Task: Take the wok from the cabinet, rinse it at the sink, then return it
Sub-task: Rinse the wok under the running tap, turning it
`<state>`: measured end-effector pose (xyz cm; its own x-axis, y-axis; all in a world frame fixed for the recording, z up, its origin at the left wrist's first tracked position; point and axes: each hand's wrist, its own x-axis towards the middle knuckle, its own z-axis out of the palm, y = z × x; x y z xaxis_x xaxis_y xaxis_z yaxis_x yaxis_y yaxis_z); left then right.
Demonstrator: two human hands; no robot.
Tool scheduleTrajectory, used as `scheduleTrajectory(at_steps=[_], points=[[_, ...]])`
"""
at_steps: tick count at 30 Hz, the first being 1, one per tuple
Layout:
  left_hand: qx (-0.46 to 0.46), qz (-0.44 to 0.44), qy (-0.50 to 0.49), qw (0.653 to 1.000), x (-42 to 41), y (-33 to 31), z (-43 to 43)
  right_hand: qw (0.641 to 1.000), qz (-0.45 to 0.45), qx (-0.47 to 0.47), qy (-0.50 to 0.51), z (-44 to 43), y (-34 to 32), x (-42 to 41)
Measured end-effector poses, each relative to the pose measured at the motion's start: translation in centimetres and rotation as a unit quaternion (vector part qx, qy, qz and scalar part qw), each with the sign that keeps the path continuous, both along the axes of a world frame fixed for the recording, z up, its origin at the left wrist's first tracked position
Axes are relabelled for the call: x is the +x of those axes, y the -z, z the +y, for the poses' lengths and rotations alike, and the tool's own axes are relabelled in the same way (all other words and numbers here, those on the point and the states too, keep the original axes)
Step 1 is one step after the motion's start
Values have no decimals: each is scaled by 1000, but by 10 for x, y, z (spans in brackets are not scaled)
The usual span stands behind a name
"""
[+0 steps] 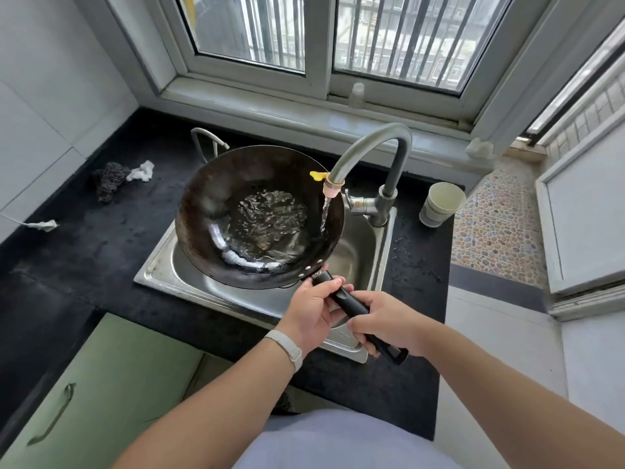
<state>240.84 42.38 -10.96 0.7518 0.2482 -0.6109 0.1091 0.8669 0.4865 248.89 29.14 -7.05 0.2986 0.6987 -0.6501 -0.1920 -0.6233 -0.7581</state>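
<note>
From the head camera, the person stands at the sink [367, 245] and holds the wok [216, 211] over the steel basin. Both hands are closed around the black handle [350, 304]: the left hand [309, 314] grips it close to the pan, with a white band [287, 348] on that wrist, and the right hand [389, 323] grips it further back, near the loop at the end. The wok is dark and round, with a pool of water in its bottom. The grey faucet [372, 147] bends over the right edge of the wok, and a thin stream of water [324, 214] falls from its pink tip onto the inside wall.

The sink is set into a black desk [101, 238]. A paper cup [439, 204] stands on the desk just to the right of the faucet. On the left side lie a dark scrubber [110, 181] and a crumpled white paper [141, 170], touching each other. Below the desk, at the left, there is a green cabinet door [111, 377] with a handle.
</note>
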Motion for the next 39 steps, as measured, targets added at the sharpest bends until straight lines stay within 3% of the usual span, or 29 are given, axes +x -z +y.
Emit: scheduleTrajectory(at_steps=[5, 12, 29, 39], points=[[45, 17, 17, 999, 1, 5, -1, 997, 64, -28, -22, 0, 1, 13], [45, 17, 33, 998, 0, 11, 5, 995, -89, -52, 2, 10, 14, -5], [30, 34, 69, 997, 15, 7, 8, 971, -227, -10, 77, -1, 34, -8], [53, 85, 70, 993, 15, 10, 4, 979, -180, 0, 99, -4, 50, -12]])
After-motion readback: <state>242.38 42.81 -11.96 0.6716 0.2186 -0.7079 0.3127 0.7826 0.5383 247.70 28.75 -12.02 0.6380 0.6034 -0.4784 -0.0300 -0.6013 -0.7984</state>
